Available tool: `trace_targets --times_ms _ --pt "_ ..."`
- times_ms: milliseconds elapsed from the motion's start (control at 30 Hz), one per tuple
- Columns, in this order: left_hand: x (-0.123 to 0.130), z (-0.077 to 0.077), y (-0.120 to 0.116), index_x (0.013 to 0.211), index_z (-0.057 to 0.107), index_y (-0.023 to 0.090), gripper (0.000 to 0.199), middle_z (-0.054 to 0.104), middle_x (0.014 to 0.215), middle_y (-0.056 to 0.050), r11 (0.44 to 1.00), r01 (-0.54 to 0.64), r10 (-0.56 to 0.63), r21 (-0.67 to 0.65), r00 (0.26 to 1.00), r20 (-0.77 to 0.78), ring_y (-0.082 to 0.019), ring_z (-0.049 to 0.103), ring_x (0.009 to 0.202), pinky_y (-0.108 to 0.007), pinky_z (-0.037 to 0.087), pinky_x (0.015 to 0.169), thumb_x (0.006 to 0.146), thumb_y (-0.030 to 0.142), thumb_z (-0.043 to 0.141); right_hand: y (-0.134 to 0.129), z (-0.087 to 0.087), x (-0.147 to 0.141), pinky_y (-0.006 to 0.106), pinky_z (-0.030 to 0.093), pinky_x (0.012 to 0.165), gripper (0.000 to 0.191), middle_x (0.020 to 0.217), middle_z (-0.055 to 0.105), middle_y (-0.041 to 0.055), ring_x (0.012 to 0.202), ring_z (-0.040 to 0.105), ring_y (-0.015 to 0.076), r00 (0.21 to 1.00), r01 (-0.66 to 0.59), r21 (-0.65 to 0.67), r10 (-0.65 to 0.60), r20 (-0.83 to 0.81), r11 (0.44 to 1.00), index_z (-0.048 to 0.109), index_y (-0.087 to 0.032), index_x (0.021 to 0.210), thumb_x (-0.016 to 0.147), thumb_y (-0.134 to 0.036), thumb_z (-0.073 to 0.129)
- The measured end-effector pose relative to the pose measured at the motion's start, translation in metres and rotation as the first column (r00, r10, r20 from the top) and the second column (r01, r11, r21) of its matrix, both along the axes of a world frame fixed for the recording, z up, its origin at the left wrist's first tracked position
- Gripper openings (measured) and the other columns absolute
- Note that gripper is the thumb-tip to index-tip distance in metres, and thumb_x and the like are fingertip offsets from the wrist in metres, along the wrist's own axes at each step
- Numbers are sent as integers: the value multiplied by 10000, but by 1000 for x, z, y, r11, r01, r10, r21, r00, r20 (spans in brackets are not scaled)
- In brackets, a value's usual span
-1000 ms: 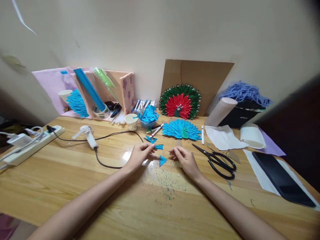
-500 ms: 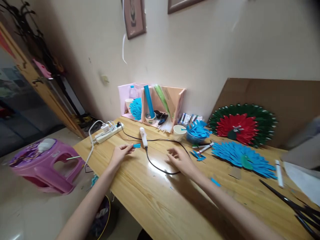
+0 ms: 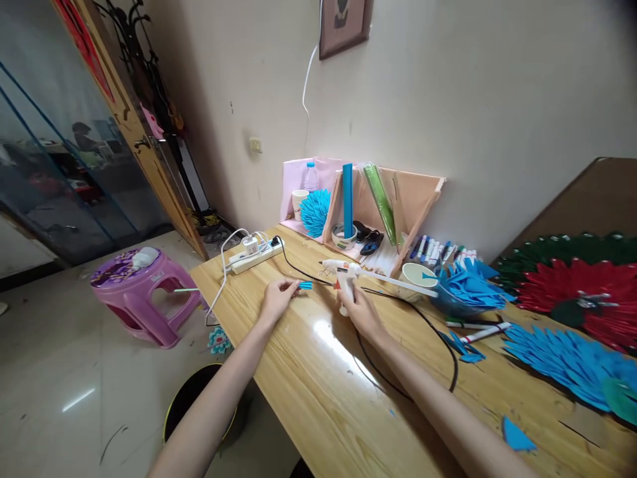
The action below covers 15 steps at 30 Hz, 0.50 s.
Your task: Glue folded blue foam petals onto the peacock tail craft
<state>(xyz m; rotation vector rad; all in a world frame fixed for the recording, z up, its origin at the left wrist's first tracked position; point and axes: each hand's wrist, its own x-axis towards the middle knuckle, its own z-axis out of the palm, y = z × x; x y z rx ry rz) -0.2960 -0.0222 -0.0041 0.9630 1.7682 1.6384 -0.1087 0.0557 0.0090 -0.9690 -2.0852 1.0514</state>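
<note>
My left hand [image 3: 277, 299] pinches a small folded piece of blue paper [image 3: 305, 285] over the left part of the table. In my right hand [image 3: 364, 312] is a white hot glue gun [image 3: 346, 282], gripped by its handle. Its nozzle points left, toward the side where the paper is, and a long glue stick [image 3: 398, 282] sticks out of its back. The black cord [image 3: 398, 392] loops over the table below and to the right of my right hand. The tips of my left fingers are partly hidden behind the hand.
A white power strip [image 3: 256, 255] lies at the table's left edge. Behind stand a paper cup [image 3: 419, 275], a bowl of blue paper pieces [image 3: 465, 299] and a pink partitioned holder [image 3: 418, 199]. Blue and red-green paper fans [image 3: 572, 365] lie right. A pink stool [image 3: 144, 299] stands left.
My right hand, open and bare before, has taken hold of the glue gun and raised it off the table. The view has turned left; my left hand still holds the blue paper.
</note>
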Motion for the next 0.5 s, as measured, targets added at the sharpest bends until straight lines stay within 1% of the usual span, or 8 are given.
trace_targets --times_ms 100,167,267,333,500 --pt "0 0 0 687 675 126 271 658 613 -36 1000 19 -19 -7 999 -27 -138 583 577 -239 454 582 656 393 640 -15 -4 23 244 405 596 300 684 577 36 633 527 154 983 -150 -104 137 -125 983 532 -162 692 819 -404 407" --pt "0 0 0 682 674 125 266 651 604 -34 1000 27 -28 -11 999 -41 -136 575 575 -238 446 580 664 387 634 -24 -7 30 243 414 590 285 684 574 34 636 525 152 971 -202 -137 179 -160 970 533 -163 706 820 -396 414" --pt "0 -2 0 698 676 122 276 658 629 -42 999 29 -30 -17 998 -55 -139 578 584 -241 440 578 668 392 629 -32 -11 33 248 423 607 262 690 570 28 648 525 151 962 -239 -151 212 -175 959 530 -166 741 831 -378 406" --pt "0 -4 1 724 679 122 294 668 653 -48 999 30 -31 -22 998 -63 -143 584 591 -244 440 578 669 405 623 -34 -12 32 252 421 627 251 697 561 24 653 518 148 958 -255 -136 231 -168 957 527 -167 737 836 -365 407" --pt "-2 -8 1 744 686 119 318 659 615 -39 998 42 -46 -40 995 -88 -140 577 569 -244 433 574 669 420 619 -32 -16 32 256 409 642 244 697 540 18 654 499 149 966 -229 -86 216 -142 970 521 -169 719 837 -352 410"
